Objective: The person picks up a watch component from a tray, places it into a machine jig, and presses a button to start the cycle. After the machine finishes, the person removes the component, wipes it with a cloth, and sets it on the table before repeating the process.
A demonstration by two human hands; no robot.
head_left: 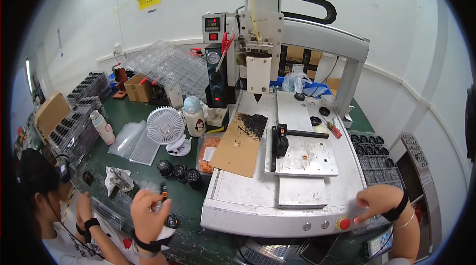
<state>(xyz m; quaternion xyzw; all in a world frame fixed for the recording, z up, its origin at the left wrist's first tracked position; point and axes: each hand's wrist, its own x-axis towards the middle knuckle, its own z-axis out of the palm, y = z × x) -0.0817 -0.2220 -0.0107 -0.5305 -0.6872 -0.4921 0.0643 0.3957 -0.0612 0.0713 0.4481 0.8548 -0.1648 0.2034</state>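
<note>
small black part held at lower left, machine front touched at lower right.
left hand is closed around the part; right hand is curled by the red button. fixture plate is seen unloaded, loading judged pending.

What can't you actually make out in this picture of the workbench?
Head view only:
- The small part in the left hand: too small, and the fingers cover it.
- Whether the right hand touches the red button: its fingertips hide this.
- The yellow wall notice: too small to read.
- The bench front: cut off by the lower edge.
</note>
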